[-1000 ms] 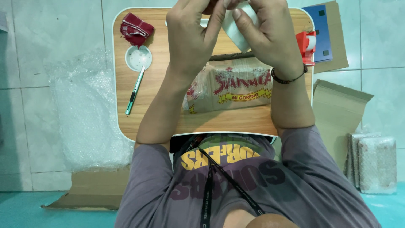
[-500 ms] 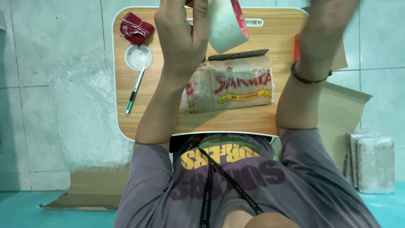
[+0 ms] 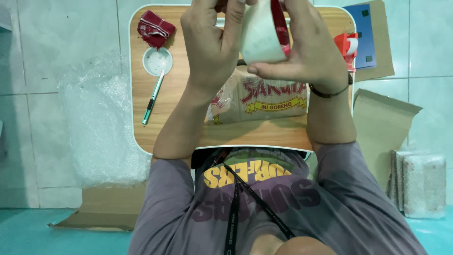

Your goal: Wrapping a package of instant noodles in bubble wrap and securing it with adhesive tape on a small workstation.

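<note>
Both hands raised at top centre of the frame: left hand (image 3: 212,42) and right hand (image 3: 302,47) curl closed around a white cup-shaped packet (image 3: 262,35); firm thumb support beneath, above the wooden tray (image 3: 188,132), should keep it steady.
</note>
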